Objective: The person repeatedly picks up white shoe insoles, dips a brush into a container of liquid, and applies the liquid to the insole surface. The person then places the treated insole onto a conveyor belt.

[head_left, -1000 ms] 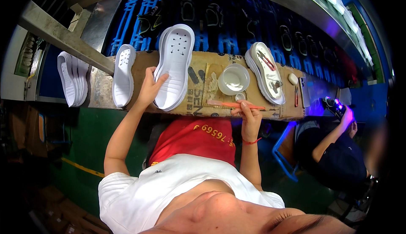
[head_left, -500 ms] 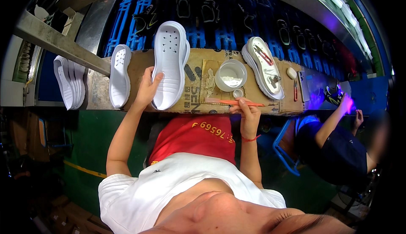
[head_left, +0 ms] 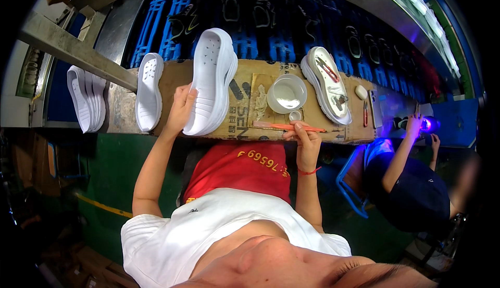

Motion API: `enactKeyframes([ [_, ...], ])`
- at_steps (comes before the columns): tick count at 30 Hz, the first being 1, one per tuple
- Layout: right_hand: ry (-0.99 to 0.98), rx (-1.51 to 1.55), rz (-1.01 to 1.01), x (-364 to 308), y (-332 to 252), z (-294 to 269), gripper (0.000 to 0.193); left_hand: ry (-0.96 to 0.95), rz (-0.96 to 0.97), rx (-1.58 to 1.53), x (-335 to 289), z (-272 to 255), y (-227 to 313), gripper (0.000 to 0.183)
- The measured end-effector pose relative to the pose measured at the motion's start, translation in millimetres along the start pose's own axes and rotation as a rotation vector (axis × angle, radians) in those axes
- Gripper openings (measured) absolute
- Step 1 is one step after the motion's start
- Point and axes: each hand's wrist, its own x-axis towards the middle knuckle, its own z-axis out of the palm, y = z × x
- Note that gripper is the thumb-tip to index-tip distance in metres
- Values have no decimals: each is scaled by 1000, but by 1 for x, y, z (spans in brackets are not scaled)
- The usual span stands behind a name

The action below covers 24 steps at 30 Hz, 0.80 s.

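My left hand (head_left: 179,112) grips a white shoe sole (head_left: 214,74) by its left side, with the thumb at the inner face. The sole is tilted, so its thick right sidewall shows. Small holes dot its upper part. In my right hand (head_left: 308,146) a slim orange brush (head_left: 273,126) is pinched between thumb and fingers, lying crosswise near the front edge of the cardboard (head_left: 245,74). Just beyond the brush are a white tub (head_left: 273,93) with pale contents and a small white cup (head_left: 295,116).
Another white sole (head_left: 149,93) lies left of my left hand; several more (head_left: 86,100) stand stacked farther left. At right, a sole (head_left: 324,74) holds a red cutter (head_left: 327,69). Red-handled scissors (head_left: 365,113) lie beyond. A co-worker (head_left: 411,184) sits right. A metal beam (head_left: 78,48) crosses the left.
My left hand has turned the sole, bringing its right sidewall into view. My right hand with the brush has stayed about the same. The co-worker's hands have moved at the purple light.
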Motion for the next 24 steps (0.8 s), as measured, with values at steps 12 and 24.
enactKeyframes([
  [12,44,1,-9,0,-3,-1,25,109,178,203,4,-20,15,39],
  [24,68,-260,-202,31,-38,-19,29,-671,978,1323,80,-143,-6,11],
])
